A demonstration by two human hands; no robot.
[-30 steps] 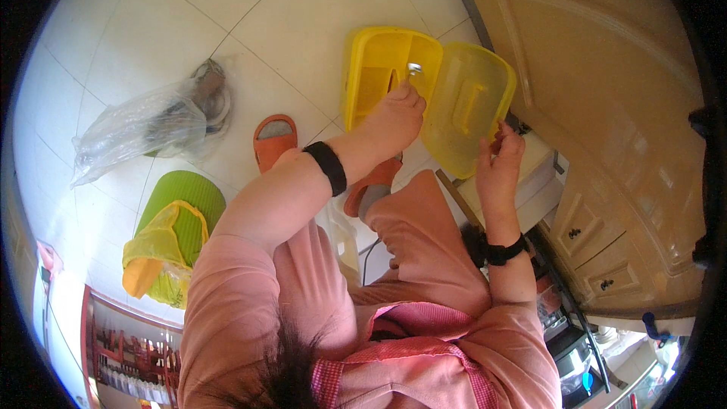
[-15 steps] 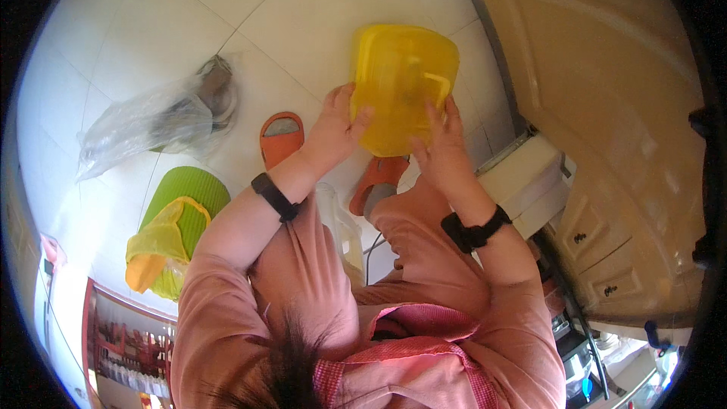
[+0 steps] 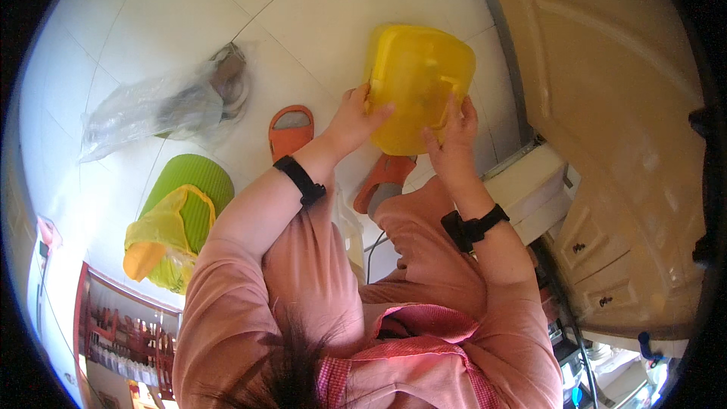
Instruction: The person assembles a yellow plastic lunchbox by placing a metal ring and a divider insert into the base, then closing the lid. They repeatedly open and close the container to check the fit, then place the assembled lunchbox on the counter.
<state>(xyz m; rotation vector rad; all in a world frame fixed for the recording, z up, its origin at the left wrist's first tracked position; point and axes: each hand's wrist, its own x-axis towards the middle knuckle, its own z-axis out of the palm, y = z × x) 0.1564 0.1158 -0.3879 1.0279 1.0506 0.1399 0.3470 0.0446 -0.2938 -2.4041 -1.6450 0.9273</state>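
A translucent yellow plastic container [image 3: 416, 68] with rounded corners is held out in front of me above the tiled floor, slightly blurred. My left hand [image 3: 358, 120] grips its near left side, the thumb lying over the face toward me. My right hand [image 3: 455, 136] closes on the near right corner, with fingers along the edge and the thumb on the plastic. A darker patch shows through the middle of the container, too blurred to name. Below it are my feet in orange slippers [image 3: 292, 135].
To the left, a clear plastic bag [image 3: 129, 115] with dark and brownish contents lies on the white tiles. Nearer stands a ribbed green bin [image 3: 198, 182] with a yellow bag liner [image 3: 170, 223]. Beige cabinet doors [image 3: 598, 60] line the right side, beside a pale box-shaped piece [image 3: 522, 185].
The view has shifted slightly, so the floor things sit a little further right in it. Both hands still hold the yellow container, which is also slightly further right.
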